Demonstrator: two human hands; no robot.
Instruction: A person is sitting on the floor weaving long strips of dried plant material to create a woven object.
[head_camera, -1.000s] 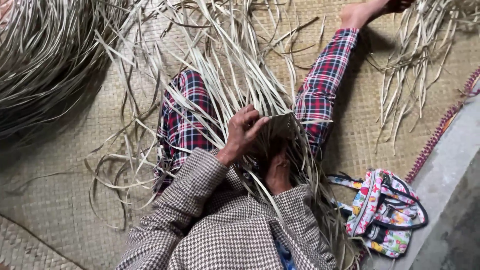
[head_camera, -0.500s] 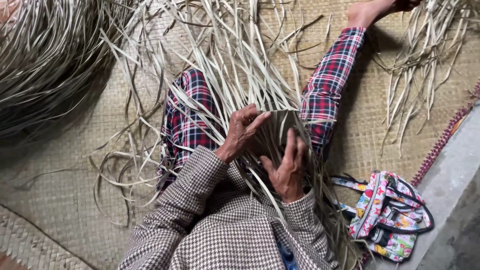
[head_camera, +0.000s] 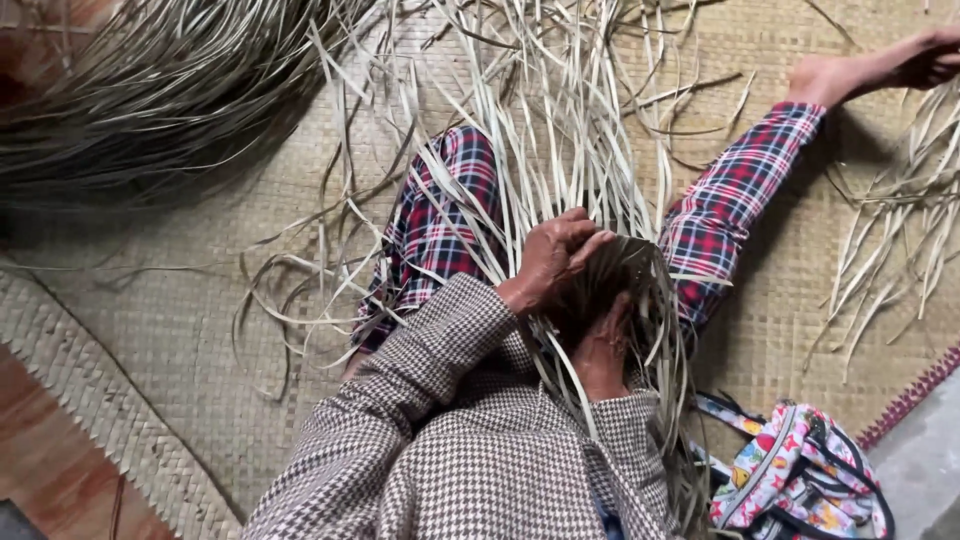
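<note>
Long pale dried straw strips (head_camera: 560, 130) fan out across my lap and over my plaid trouser legs (head_camera: 440, 215). My left hand (head_camera: 555, 262) is closed on a bunch of these strips at the middle of the lap. Just below and to its right, my right hand (head_camera: 605, 345) is pushed in under the hanging strips. Its fingers are hidden among them, so its grip does not show. Both arms wear houndstooth sleeves (head_camera: 440, 400). My right leg stretches out to a bare foot (head_camera: 830, 80) at the upper right.
I sit on a woven straw mat (head_camera: 150, 330). A big bundle of strips (head_camera: 150, 90) lies at the upper left and loose strips (head_camera: 900, 230) at the right. A colourful patterned bag (head_camera: 800, 480) sits at my right side beside a grey ledge (head_camera: 930, 450). Wooden floor (head_camera: 40, 470) shows at the lower left.
Half a second ago my right hand lay spread on top of the strips; it has now dropped back under them. My left hand keeps its hold in the same place.
</note>
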